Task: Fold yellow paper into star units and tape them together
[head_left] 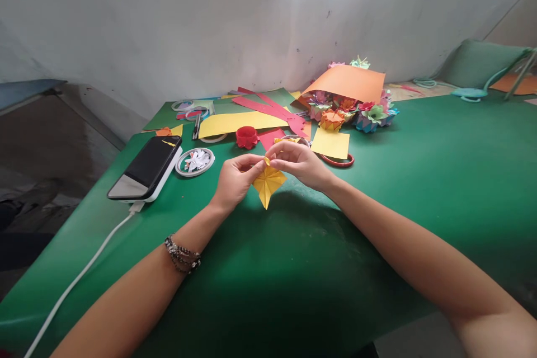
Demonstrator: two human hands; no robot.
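Yellow pointed folded-paper piece (268,183) | left hand (235,180), right hand (302,165) pinching its top | creases in, I'd say — remainder unclear

Open tabletop (444,162) at right, red paper cup (246,139) ahead, phone (145,168) at left

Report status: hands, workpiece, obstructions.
Left fingers and right fingers pinching folded yellow paper near its top. Lower tip hanging free. Red paper cup beyond, not blocking.
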